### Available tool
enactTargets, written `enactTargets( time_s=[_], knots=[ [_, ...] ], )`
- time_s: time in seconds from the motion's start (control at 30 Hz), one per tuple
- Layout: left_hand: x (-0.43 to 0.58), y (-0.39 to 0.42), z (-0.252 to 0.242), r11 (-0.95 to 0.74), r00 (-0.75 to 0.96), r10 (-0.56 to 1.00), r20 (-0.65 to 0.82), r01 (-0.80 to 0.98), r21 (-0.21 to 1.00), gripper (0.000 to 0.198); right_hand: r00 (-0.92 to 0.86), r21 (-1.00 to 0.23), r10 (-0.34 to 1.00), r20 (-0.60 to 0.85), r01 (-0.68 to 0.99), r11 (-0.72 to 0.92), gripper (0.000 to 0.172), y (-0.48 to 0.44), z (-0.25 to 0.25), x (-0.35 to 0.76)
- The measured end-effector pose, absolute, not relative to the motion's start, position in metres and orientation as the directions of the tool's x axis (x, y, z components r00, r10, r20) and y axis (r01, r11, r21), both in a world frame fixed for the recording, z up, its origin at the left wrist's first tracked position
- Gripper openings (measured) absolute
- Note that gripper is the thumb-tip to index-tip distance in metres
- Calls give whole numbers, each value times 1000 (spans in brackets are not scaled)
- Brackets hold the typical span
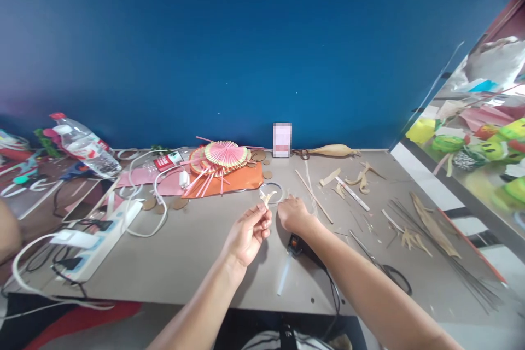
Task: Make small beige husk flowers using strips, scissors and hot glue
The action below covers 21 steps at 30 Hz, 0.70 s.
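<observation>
My left hand is raised over the grey table and pinches a small pale dried-leaf piece between thumb and fingers. My right hand rests knuckles-up on the table just right of it, fingers curled under; what they hold, if anything, is hidden. A clear ring lies just beyond both hands. A glue gun with a white stick lies under my right forearm.
Pink paper fans on orange paper sit at the back. Thin sticks, dried husk strips, scissors and thin wires lie at right. A white power strip with cables and a plastic bottle are at left.
</observation>
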<state>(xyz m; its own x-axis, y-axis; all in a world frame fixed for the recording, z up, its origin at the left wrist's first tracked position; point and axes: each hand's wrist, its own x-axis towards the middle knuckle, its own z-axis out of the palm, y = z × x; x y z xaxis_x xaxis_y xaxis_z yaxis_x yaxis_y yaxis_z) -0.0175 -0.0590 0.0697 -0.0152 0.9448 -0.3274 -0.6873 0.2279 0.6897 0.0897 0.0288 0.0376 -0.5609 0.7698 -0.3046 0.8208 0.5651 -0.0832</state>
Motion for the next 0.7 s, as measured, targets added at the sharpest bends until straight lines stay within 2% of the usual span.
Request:
enactTargets(
  time_s=[0.17,0.4,0.5,0.6,0.7],
  knots=[
    [-16,-60,72,214,-24,950,-311,-675,706,19,-544,-205,812,-214,837,507,17,22,39,91],
    [-15,-60,72,205,-71,945,-321,-634,746,22,-503,-585,863,-47,714,385,13,26,51,112],
    [-15,-59,72,206,-88,939,-331,-629,750,23,-508,-770,861,-29,561,305,13,22,63,123],
    [-12,-58,72,213,-79,938,-338,-637,741,23,-523,-886,852,0,396,243,15,11,75,130],
    [-8,-59,74,215,-60,942,-330,-647,731,23,-533,-993,846,21,85,78,11,-1,83,132]
  ],
)
